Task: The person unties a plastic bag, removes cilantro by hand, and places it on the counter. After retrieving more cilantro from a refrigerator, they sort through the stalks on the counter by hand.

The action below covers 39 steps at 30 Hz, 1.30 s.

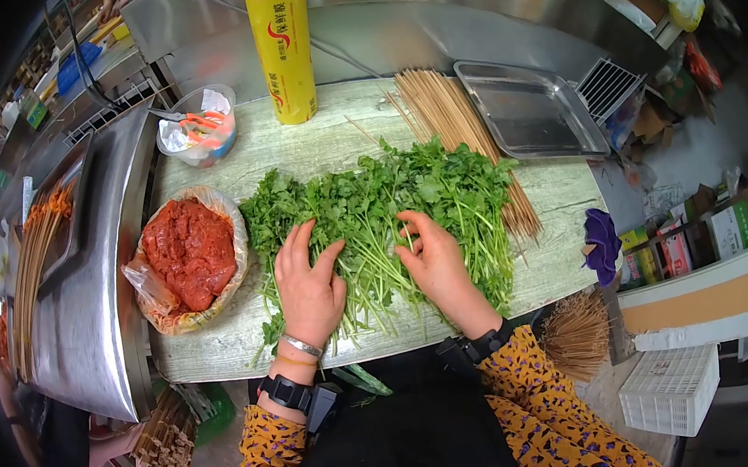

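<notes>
A wide heap of coriander point(469, 188) covers the middle of the table, leaves toward the far side and stems toward me. My left hand point(310, 285) rests on the left part of the heap, palm down, its fingers spread. On the stems nearer the right, my right hand point(435, 259) lies with thumb and fingers apart and slightly curled. Neither hand is closed around any stems that I can see. Left of the heap sits a lined bowl of red minced meat point(189, 254). Behind the heap, thin wooden skewers point(438, 101) lie in a pile, partly under the leaves.
A metal tray point(529, 115) is at the back right, and a yellow box of cling film point(286, 53) stands at the back. A plastic tub point(195, 152) holds orange-handled scissors point(206, 121). A purple cloth point(602, 243) hangs at the right edge. More skewers point(36, 275) lie left.
</notes>
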Each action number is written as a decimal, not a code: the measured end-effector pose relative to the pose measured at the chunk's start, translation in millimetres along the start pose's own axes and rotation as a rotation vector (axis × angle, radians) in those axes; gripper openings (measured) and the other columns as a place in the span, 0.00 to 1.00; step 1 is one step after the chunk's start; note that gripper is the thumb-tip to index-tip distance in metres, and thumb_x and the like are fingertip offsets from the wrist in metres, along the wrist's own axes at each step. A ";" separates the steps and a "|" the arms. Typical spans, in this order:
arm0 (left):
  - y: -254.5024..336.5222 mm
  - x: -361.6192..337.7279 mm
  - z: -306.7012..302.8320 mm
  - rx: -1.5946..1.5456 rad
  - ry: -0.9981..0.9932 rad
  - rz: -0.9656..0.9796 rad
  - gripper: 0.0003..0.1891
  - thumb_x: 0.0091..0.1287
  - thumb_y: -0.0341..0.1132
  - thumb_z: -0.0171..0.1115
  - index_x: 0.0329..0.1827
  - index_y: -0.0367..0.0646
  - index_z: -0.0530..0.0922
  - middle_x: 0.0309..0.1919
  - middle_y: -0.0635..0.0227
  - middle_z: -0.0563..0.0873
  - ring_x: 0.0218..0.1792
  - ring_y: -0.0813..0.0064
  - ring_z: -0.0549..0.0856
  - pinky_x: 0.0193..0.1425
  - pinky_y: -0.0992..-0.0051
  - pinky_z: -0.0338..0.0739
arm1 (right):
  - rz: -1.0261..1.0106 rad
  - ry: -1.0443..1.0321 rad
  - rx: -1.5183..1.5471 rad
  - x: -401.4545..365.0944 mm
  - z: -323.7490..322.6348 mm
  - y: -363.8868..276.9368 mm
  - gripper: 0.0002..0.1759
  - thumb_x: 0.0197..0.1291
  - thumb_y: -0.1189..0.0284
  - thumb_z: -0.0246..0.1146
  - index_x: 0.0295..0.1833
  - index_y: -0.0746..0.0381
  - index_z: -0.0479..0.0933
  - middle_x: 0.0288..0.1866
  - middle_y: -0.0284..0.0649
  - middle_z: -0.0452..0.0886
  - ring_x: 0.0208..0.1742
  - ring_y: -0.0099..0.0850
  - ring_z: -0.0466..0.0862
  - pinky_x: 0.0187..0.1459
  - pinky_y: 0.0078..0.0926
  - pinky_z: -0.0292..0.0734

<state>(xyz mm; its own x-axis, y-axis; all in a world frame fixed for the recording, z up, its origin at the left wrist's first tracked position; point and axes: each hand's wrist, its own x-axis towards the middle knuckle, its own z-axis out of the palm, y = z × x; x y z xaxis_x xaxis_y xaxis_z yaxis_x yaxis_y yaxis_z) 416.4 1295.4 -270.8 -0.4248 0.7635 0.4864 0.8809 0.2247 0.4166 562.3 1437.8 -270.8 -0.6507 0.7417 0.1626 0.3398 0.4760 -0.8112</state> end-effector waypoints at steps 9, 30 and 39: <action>1.4 0.3 -1.2 -0.007 0.004 -0.010 0.21 0.52 0.24 0.57 0.51 0.47 0.82 0.65 0.52 0.71 0.68 0.49 0.68 0.71 0.55 0.60 | -0.250 0.124 -0.207 -1.8 -7.2 -9.5 0.14 0.55 0.76 0.67 0.48 0.63 0.78 0.44 0.44 0.78 0.30 0.36 0.80 0.34 0.33 0.76; -0.3 -1.5 0.7 -0.015 0.035 -0.013 0.20 0.52 0.26 0.58 0.50 0.46 0.82 0.63 0.53 0.73 0.68 0.50 0.67 0.72 0.54 0.59 | 0.365 -0.232 0.751 5.7 -10.8 4.2 0.10 0.69 0.70 0.59 0.47 0.65 0.79 0.36 0.30 0.82 0.27 0.14 0.72 0.27 0.11 0.65; -0.6 -1.0 0.5 0.004 0.017 -0.013 0.23 0.52 0.26 0.58 0.54 0.47 0.80 0.63 0.53 0.72 0.68 0.50 0.67 0.72 0.54 0.59 | 0.326 -0.186 0.764 -3.6 -0.4 3.6 0.10 0.69 0.71 0.59 0.49 0.65 0.78 0.39 0.31 0.82 0.30 0.16 0.73 0.30 0.12 0.68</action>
<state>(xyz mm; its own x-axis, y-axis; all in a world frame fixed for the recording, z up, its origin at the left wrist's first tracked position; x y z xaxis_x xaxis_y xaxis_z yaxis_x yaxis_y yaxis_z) 416.4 1294.9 -271.9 -0.4397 0.7501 0.4940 0.8760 0.2368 0.4201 566.1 1437.0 -274.0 -0.7235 0.6647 -0.1861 0.0220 -0.2472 -0.9687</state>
